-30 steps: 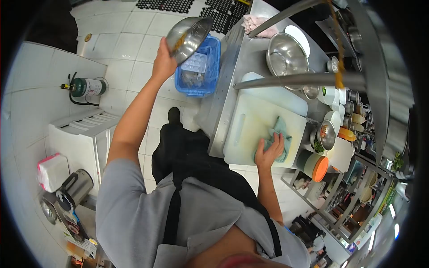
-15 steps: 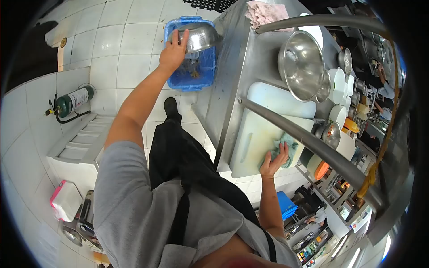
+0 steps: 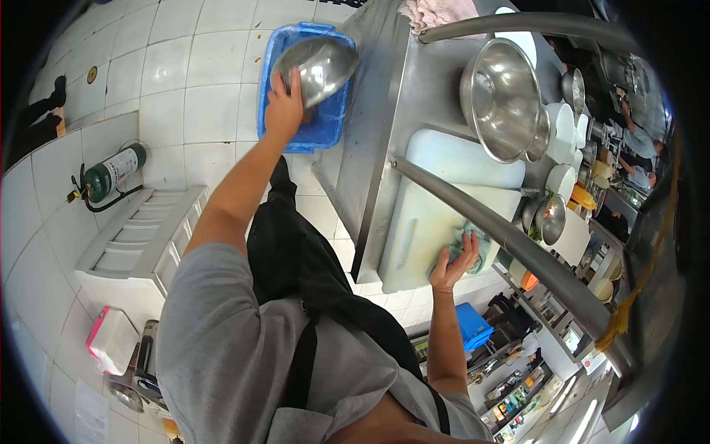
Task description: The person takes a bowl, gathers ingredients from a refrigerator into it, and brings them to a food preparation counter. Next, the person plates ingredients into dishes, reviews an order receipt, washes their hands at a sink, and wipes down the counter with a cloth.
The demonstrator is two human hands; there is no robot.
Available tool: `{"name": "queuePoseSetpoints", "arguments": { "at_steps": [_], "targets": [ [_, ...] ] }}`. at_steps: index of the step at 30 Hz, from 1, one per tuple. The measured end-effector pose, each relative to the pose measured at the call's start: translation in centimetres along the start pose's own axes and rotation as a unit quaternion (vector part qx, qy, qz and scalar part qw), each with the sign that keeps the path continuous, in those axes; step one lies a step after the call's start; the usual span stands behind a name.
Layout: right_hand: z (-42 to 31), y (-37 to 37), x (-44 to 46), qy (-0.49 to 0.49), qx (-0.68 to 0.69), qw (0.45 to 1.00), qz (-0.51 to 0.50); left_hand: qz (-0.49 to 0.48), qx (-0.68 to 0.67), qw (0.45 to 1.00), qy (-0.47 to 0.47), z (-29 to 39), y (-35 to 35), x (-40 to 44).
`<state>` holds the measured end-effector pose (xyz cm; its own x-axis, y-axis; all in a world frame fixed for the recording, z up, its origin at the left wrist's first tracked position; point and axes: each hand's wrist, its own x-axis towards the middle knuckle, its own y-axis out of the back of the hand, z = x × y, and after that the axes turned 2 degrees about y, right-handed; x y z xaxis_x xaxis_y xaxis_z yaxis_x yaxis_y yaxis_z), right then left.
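Observation:
My left hand (image 3: 284, 107) grips a steel mixing bowl (image 3: 323, 70) by its near edge. The bowl is tipped over a blue plastic bin (image 3: 264, 89) on the floor, its rounded outside towards me, so most of the bin's contents are hidden. On the right, my right hand (image 3: 455, 266) rests on a crumpled green cloth (image 3: 481, 244), fingers bent over it. Under the cloth lies a pale cutting board (image 3: 425, 233) at the counter's edge. A second white cutting board (image 3: 462, 159) lies beside it.
A large steel bowl (image 3: 503, 100), white bowls (image 3: 562, 137) and a pink cloth (image 3: 440, 15) sit on the steel counter (image 3: 425, 81). A metal rail (image 3: 488, 211) crosses above the boards. A fire extinguisher (image 3: 115, 174) stands at left. Other people (image 3: 640, 140) are far right.
My left hand has turned the bowl further over above the bin, showing more of its outside. My right hand stays on the cloth. The view has shifted slightly.

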<state>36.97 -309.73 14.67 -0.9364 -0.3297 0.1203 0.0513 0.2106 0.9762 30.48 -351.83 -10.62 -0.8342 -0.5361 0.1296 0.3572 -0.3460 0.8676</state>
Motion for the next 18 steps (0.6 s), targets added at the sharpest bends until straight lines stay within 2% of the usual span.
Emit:
{"name": "queuePoseSetpoints", "arguments": {
  "at_steps": [1, 2, 3, 4, 5, 6, 8, 9, 10, 11, 12, 13, 14, 15, 17, 18],
  "targets": [
    [-0.1, -0.1, -0.1, 0.002, 0.005, 1.000, 0.002, -0.043, 0.033, 0.999, 0.005, -0.5, -1.5, -3.1],
    [-0.2, -0.3, -0.2, 0.004, 0.010, 1.000, 0.005, -0.038, 0.037, 0.999, 0.004, -2.1, -2.3, -5.4],
    [-0.1, -0.3, -0.3, -0.002, 0.020, 1.000, 0.011, -0.163, 0.146, 0.969, -0.112, -3.8, -2.9, -7.6],
    [0.1, -0.3, -0.3, -0.007, 0.031, 0.999, 0.015, -0.282, 0.249, 0.900, -0.219, -4.7, -2.9, -8.7],
    [0.3, -0.4, 0.0, -0.004, 0.034, 0.999, 0.020, -0.281, 0.214, 0.922, -0.160, -3.9, -1.1, -7.0],
    [0.4, -0.3, 0.1, -0.002, 0.033, 0.999, 0.021, -0.278, 0.218, 0.922, -0.160, -3.2, 1.0, -5.0],
    [0.1, 0.0, -0.6, 0.003, 0.040, 0.999, 0.025, -0.157, 0.020, 0.987, 0.038, -2.2, 5.1, -1.9],
    [0.1, -0.1, -0.4, 0.006, 0.033, 0.999, 0.032, -0.143, 0.024, 0.989, 0.038, -3.2, 5.4, -0.7],
    [0.1, 0.0, -0.4, 0.008, 0.026, 0.999, 0.038, -0.023, -0.065, 0.997, 0.045, -4.7, 5.9, 0.2],
    [0.0, 0.1, -0.5, 0.011, 0.034, 0.998, 0.050, 0.097, -0.154, 0.982, 0.043, -4.8, 7.7, 1.1],
    [0.0, 0.2, -0.5, 0.014, 0.039, 0.998, 0.054, 0.109, -0.151, 0.982, 0.032, -4.8, 9.7, 1.5],
    [0.0, 0.2, -0.6, 0.016, 0.045, 0.997, 0.059, -0.014, -0.399, 0.889, 0.222, -3.6, 13.9, 1.7],
    [0.0, 0.3, -0.8, 0.016, 0.054, 0.996, 0.076, -0.142, -0.599, 0.690, 0.380, -2.5, 17.3, 1.2],
    [0.2, 0.2, -0.8, 0.013, 0.051, 0.996, 0.074, -0.137, -0.601, 0.700, 0.362, -1.8, 19.0, 0.4],
    [0.5, 0.1, -1.0, 0.004, 0.053, 0.994, 0.095, -0.138, -0.686, 0.606, 0.378, -0.6, 21.4, -1.5],
    [0.7, 0.0, -1.2, 0.013, 0.053, 0.993, 0.101, -0.144, -0.687, 0.615, 0.358, 0.3, 22.5, -2.4]
  ]
}}
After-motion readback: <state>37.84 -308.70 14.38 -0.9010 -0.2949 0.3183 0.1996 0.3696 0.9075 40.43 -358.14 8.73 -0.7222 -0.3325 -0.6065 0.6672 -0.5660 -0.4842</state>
